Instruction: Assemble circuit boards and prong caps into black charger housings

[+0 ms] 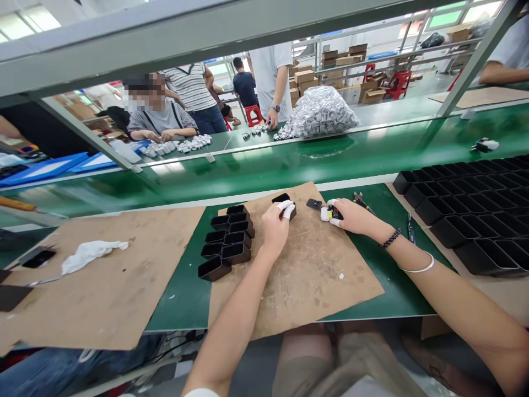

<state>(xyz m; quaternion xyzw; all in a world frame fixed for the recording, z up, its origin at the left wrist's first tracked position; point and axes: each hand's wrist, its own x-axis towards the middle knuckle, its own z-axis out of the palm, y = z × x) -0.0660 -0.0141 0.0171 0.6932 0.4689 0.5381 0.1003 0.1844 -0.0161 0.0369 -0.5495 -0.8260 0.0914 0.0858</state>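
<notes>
My left hand is closed on a black rectangular plastic shell that rests on a brown cardboard sheet; white finger cots cover its fingertips. My right hand is closed around a small black tool with a yellow part, also with white cots on the fingers. A small flat black piece lies between the two hands. To the left of my left hand stands a cluster of several more black shells.
A large tray of black shells fills the right side. Pliers lie beyond my right hand. A white cloth lies on cardboard at the left. Behind runs a green conveyor belt, with a bag of silver parts and other people at work.
</notes>
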